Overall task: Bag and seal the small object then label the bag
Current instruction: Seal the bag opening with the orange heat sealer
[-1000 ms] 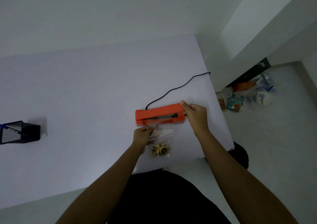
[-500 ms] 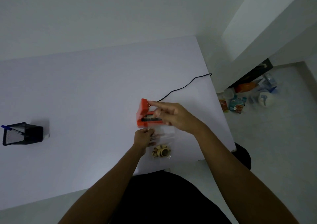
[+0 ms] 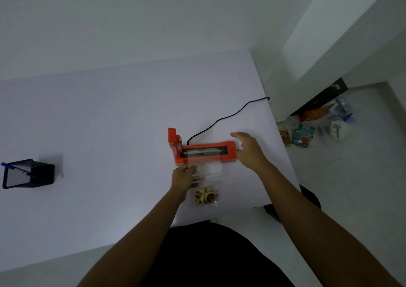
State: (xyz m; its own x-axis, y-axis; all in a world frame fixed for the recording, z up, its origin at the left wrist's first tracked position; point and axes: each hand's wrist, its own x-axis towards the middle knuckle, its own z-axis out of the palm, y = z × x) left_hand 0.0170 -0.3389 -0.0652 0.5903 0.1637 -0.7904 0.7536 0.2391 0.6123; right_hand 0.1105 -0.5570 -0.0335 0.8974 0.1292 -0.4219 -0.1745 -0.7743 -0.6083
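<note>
At the far left of the white table point(image 3: 105, 119) sits a black wire-mesh pen holder point(image 3: 28, 174), tipped on its side, with a blue pen point(image 3: 5, 165) poking out of its left edge. It is well apart from where I work.

My left hand point(image 3: 183, 180) lies flat on the clear plastic bag point(image 3: 211, 176), fingers together and pressing its left side down onto the table. The bag's top edge lies across the front of the orange heat sealer point(image 3: 204, 152), whose hinged arm stands raised at its left end, baring the dark sealing strip. A black power cord point(image 3: 228, 117) runs from the sealer's back toward the table's right edge.

The small tan ring-shaped object point(image 3: 206, 196) rests inside the bag's lower end, just right of my left wrist.

My right hand point(image 3: 249, 149) hovers at the sealer's right end, fingers spread apart and holding nothing. I cannot tell whether it touches the casing.
</note>
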